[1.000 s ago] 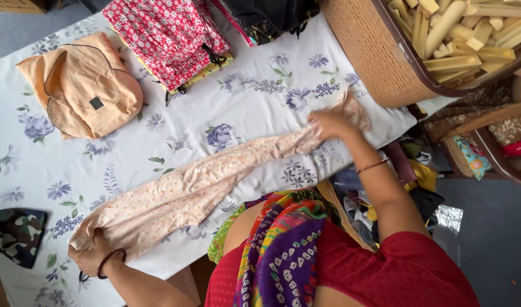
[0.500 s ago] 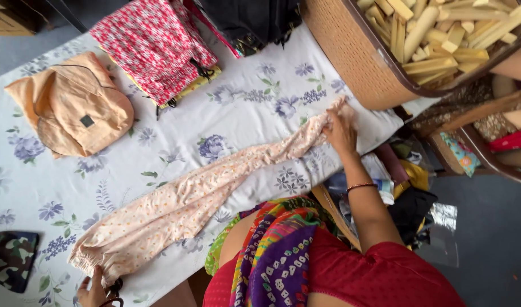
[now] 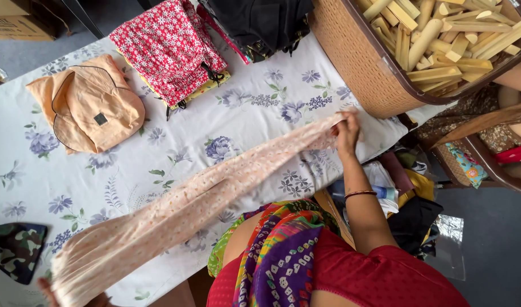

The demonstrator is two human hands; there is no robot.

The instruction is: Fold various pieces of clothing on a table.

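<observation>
Trousers (image 3: pixel 186 213) of pale peach dotted cloth hang stretched between our hands, lifted just above the flowered sheet (image 3: pixel 260 113). Our right hand (image 3: pixel 347 132) pinches one end shut near the wicker basket (image 3: pixel 357 62) of wooden sticks; our left hand (image 3: pixel 73 298) grips the gathered waistband at the bottom edge, fingers mostly hidden. We judge the folding barely begun: the garment is pulled straight, not yet doubled. Folded pieces lie beyond, a peach one (image 3: pixel 87 105) and a red flowered one (image 3: pixel 169 48).

Table w/ floral sheet (image 3: pixel 158 165), grey floor (image 3: pixel 488 227), wooden chair (image 3: pixel 488 142) at rt, daylight
</observation>
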